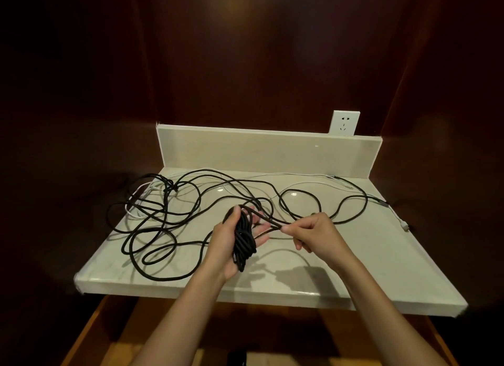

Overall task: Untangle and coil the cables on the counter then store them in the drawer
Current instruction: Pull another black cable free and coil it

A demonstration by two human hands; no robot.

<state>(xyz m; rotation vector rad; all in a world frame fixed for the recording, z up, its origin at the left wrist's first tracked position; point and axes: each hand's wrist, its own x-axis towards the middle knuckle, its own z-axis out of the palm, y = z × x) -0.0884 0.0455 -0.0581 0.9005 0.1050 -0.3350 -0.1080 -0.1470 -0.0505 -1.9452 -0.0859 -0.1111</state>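
Observation:
A long black cable [163,223] lies in loose tangled loops over the pale counter [191,281]. Part of it is wound into a coil [244,242] that runs round my left hand [226,245], palm up with fingers spread. My right hand [311,233] pinches the black strand just right of the coil, above the counter's middle. A thin white cable [300,176] runs along the back of the counter, its end plug [405,227] near the right edge. An open wooden drawer [114,349] sits below the counter's front edge, with a dark object [237,357] in it.
A white wall socket [344,122] sits above the counter's low back panel [267,150] at the right. Dark wooden walls surround the counter. Some black and white loops hang over the counter's left edge [131,202].

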